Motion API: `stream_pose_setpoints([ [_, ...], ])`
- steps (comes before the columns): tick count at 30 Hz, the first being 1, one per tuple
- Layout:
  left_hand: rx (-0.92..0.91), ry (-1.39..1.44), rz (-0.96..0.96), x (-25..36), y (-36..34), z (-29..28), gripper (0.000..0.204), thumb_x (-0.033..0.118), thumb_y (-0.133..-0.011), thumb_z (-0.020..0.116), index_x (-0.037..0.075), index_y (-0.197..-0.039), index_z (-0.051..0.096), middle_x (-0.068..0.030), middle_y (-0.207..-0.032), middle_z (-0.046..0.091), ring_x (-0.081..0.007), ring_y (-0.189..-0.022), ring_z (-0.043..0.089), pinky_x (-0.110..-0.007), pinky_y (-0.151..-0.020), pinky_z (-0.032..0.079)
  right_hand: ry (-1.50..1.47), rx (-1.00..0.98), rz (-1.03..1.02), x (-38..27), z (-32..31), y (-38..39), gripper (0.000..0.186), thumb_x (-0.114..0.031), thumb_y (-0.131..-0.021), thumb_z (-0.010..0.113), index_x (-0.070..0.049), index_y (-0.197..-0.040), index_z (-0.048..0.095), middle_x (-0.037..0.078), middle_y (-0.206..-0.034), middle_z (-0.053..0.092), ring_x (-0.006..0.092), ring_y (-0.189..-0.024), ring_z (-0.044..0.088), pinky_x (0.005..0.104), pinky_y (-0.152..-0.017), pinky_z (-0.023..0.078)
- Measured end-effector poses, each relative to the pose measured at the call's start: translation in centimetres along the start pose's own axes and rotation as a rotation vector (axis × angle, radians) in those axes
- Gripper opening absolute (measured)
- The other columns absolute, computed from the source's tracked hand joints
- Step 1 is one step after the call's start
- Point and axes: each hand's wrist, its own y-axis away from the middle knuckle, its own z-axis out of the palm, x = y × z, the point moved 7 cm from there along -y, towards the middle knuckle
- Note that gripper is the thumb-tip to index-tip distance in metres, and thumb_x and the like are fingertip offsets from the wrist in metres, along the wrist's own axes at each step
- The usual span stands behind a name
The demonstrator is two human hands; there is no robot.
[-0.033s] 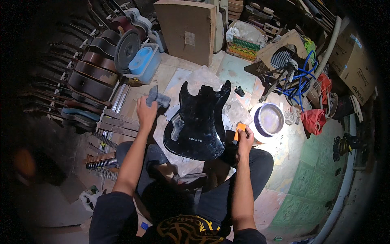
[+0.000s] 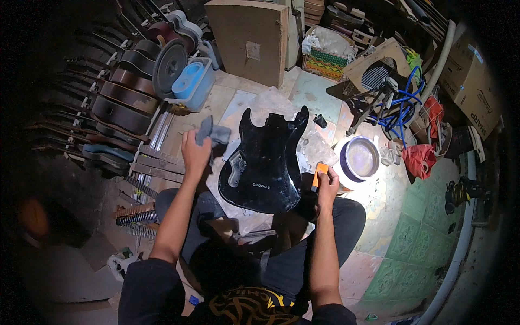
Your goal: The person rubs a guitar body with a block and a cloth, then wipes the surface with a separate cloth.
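Note:
A glossy black guitar body (image 2: 265, 162) lies in front of me on a pale, worn sheet (image 2: 271, 96), with a cavity at its left side and a row of small holes near its lower end. My left hand (image 2: 195, 153) grips a crumpled grey cloth (image 2: 219, 134) just left of the body. My right hand (image 2: 327, 185) is closed on an orange block (image 2: 319, 171) with a dark lower part, beside the body's lower right. A round pan (image 2: 362, 158) with greyish contents sits in a white outer rim right of that hand.
Several guitar bodies (image 2: 122, 108) stand racked at the left, near blue tubs (image 2: 192, 84). A board (image 2: 244, 32) and basket (image 2: 325, 62) stand behind. Coiled blue hose (image 2: 406, 100), a red bag (image 2: 417, 160) and cardboard boxes (image 2: 466, 86) crowd the right. My crossed legs are below the guitar body.
My left hand and the grey cloth have shifted very slightly. My right hand and the guitar body look almost the same.

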Motion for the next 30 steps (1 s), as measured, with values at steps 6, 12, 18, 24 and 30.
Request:
stream_pose_setpoints([
  [6,-0.501,0.185,0.289,7.7,14.4,2.7,0.041,0.015,-0.067,0.077,0.002,-0.099,0.054,-0.0249,-0.139,0.048,-0.0447,-0.133,0.042,-0.051,-0.111,0.035,0.046,-0.047,-0.010,-0.1,1.4,0.1,0.048,-0.006,-0.091,0.066,0.004,-0.134,0.047,0.016,-0.113,0.067,0.0169,-0.100,0.064,0.0295,-0.089,0.050],
  [12,-0.719,-0.166,0.470,11.8,19.6,11.3,0.074,0.035,-0.087,0.065,0.007,-0.151,0.038,-0.0200,-0.158,0.031,-0.0389,-0.147,0.027,-0.056,-0.119,0.020,-0.012,-0.031,0.032,-0.2,1.5,0.0,0.046,-0.004,-0.092,0.065,0.004,-0.134,0.046,0.018,-0.116,0.066,0.0181,-0.102,0.064,0.0295,-0.090,0.050],
  [18,-0.543,-0.222,0.577,14.5,11.3,19.2,0.068,0.035,-0.090,0.064,0.015,-0.151,0.041,-0.0156,-0.157,0.035,-0.0365,-0.146,0.030,-0.055,-0.119,0.021,-0.055,0.004,0.099,-0.6,1.1,-0.4,0.048,-0.003,-0.091,0.065,0.003,-0.134,0.046,0.017,-0.116,0.065,0.0176,-0.101,0.063,0.0296,-0.091,0.049],
  [24,-0.515,-0.239,0.629,17.9,2.7,28.8,0.068,0.032,-0.090,0.064,0.021,-0.152,0.039,-0.0145,-0.157,0.037,-0.0362,-0.142,0.037,-0.055,-0.116,0.028,-0.046,0.034,0.124,-1.7,1.3,-0.3,0.047,-0.002,-0.090,0.066,0.003,-0.133,0.047,0.015,-0.115,0.064,0.0164,-0.101,0.062,0.0285,-0.090,0.049],
  [30,-0.632,0.034,0.470,17.2,-1.4,32.2,0.059,0.030,-0.094,0.060,0.020,-0.150,0.043,-0.0149,-0.156,0.039,-0.0332,-0.143,0.038,-0.056,-0.115,0.031,-0.015,0.039,0.077,-1.0,0.5,-0.8,0.047,-0.001,-0.090,0.067,0.005,-0.133,0.047,0.016,-0.118,0.062,0.0179,-0.105,0.062,0.0291,-0.092,0.050],
])
